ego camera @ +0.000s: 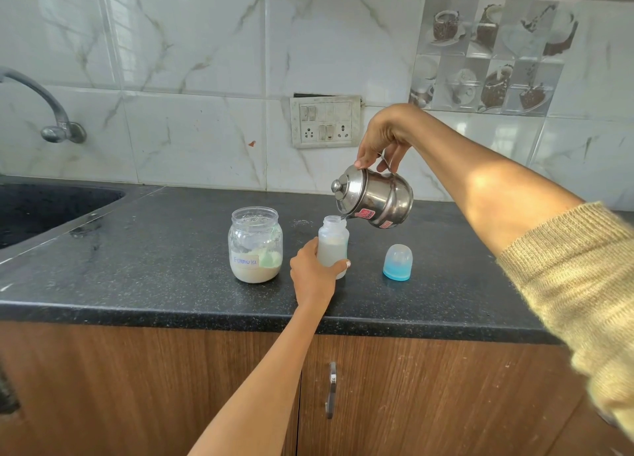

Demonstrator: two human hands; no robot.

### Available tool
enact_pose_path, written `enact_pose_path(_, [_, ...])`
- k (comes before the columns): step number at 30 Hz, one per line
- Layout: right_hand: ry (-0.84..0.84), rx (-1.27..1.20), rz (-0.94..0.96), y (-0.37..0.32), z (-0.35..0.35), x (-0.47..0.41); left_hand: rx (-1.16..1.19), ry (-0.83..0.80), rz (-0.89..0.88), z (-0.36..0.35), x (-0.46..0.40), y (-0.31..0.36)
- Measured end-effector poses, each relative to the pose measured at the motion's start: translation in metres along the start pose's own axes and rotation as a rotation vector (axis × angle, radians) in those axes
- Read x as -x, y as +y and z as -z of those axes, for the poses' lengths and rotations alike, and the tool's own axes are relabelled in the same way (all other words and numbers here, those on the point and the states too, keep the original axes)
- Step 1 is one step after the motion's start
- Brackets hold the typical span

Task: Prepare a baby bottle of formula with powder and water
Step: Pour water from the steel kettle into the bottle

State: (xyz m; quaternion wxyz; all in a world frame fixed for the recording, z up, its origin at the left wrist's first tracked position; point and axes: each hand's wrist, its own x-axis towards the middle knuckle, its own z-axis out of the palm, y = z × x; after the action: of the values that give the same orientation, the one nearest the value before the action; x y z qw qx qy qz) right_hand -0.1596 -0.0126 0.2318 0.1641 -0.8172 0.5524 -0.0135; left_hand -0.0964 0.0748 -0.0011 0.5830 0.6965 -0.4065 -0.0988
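The black speckled worktop (171,250) runs across the view above wooden cupboard doors, and the baby bottle (332,243) stands upright on it near the middle. Left of the bottle and well apart from it, a dark sink (41,208) is set into the worktop, with a metal tap (51,112) on the tiled wall above it. Above the bottle and tilted toward it is a steel kettle (375,200) with its lid on, its spout right at the bottle's open mouth. The right hand (380,140) holds the kettle from above, its grip closed on the handle, thumb on the lid's edge. Just left of the bottle stands an open clear jar (255,244) labelled "Formula", part filled with pale powder and holding a green scoop (269,258). The left hand (314,272) wraps the bottle's lower half, its grip closed around it. The bottle holds cloudy liquid. Right of the bottle, near but apart, its blue-rimmed cap (397,262) stands on the worktop.
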Motion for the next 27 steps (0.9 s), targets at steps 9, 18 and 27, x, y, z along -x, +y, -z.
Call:
enact_pose_path(9, [0.004, 0.005, 0.004, -0.0016, 0.0002, -0.0002, 0.000, 0.001, -0.003, 0.0003, -0.0002, -0.0010])
enact_pose_path(18, [0.006, 0.025, 0.015, -0.0009, -0.0007, -0.0006, 0.023, 0.004, 0.001, -0.0003, 0.0002, -0.0006])
enact_pose_path(27, [0.009, 0.056, 0.024, -0.0025, -0.0008, 0.0006, 0.029, 0.006, 0.001, 0.0000, 0.0006, -0.0007])
